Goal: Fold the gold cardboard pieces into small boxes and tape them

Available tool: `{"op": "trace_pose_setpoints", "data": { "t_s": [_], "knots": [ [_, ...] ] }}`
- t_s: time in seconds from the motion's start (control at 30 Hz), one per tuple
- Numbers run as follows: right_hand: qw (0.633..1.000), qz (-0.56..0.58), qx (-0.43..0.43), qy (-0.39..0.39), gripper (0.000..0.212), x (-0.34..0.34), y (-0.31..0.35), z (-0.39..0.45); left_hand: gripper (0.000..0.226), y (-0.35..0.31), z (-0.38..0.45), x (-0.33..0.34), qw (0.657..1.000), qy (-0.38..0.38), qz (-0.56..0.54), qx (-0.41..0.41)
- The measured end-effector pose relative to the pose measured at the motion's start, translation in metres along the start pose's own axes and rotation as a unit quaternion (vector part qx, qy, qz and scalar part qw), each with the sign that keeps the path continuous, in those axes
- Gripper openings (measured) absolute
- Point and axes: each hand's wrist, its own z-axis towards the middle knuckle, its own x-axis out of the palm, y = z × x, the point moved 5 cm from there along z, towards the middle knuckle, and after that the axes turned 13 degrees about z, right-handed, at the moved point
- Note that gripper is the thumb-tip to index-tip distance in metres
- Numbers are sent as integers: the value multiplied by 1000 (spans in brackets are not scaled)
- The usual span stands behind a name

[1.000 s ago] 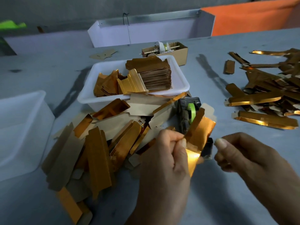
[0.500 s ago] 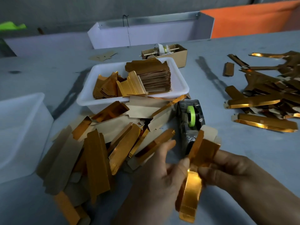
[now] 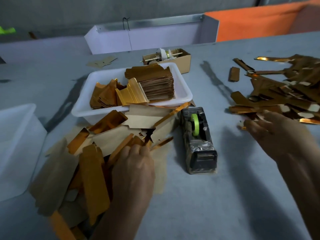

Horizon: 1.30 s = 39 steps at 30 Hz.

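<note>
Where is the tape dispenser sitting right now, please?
The tape dispenser stands mid-table in the head view, between the hands, just right of the white tray.

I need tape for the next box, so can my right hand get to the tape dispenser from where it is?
Probably yes. The right hand is at the edge of the right-side pile, and bare table lies between it and the tape dispenser, with nothing on top.
</note>
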Motion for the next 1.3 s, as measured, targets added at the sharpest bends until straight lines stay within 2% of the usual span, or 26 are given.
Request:
{"op": "trace_pose_setpoints", "data": {
  "t_s": [0.07, 0.1, 0.13, 0.17, 0.2, 0.23, 0.27, 0.3, 0.37, 0.43, 0.53, 0.63, 0.9, 0.97, 1.0, 1.13, 1.23, 1.3],
  "knots": [
    [995, -92, -23, 40, 19, 9, -6, -17, 26, 6, -3, -8, 991, -8, -124, -52],
    [988, -139, -22, 66, 22, 15, -11, -29, 25, 8, -5, -9, 974, -13, -212, -77],
    [980, -173, -15, 100, 20, 20, -19, -45, 23, 10, -7, -6, 941, 12, -321, -109],
    [970, -200, 8, 139, 17, 28, -30, -65, 23, 8, -10, -3, 883, 69, -444, -138],
    [955, -235, 42, 174, 15, 37, -41, -82, 20, 2, -13, -3, 808, 129, -553, -154],
    [940, -261, 77, 206, 14, 43, -53, -97, 20, -3, -17, -5, 743, 173, -626, -162],
    [932, -274, 97, 218, 14, 48, -61, -108, 23, -6, -20, -7, 702, 200, -664, -162],
    [927, -288, 102, 220, 13, 50, -68, -113, 26, -9, -23, -9, 684, 217, -679, -154],
    [928, -295, 112, 196, 12, 48, -75, -112, 28, -13, -28, -13, 695, 225, -671, -125],
    [933, -287, 129, 177, 24, 48, -80, -110, 32, -15, -30, -17, 715, 225, -655, -98],
    [938, -270, 145, 161, 36, 47, -86, -109, 41, -15, -35, -17, 707, 233, -662, -92],
    [945, -254, 147, 146, 42, 44, -91, -107, 36, -18, -37, -18, 694, 237, -676, -68],
    [951, -224, 150, 150, 26, 41, -94, -107, 24, -21, -40, -7, 680, 245, -682, -106],
    [953, -218, 148, 149, 20, 40, -95, -107, 21, -21, -41, -3, 648, 241, -708, -146],
    [953, -218, 147, 148, 16, 39, -95, -107, 22, -20, -41, -3, 642, 240, -712, -153],
    [952, -227, 147, 147, 8, 37, -95, -108, 34, -18, -43, -6, 693, 245, -666, -126],
    [946, -244, 149, 151, 6, 38, -94, -109, 30, -17, -40, -16, 752, 234, -609, -99],
    [942, -247, 157, 163, 14, 40, -93, -111, 24, -15, -39, -24, 788, 212, -570, -90]
  ]
}}
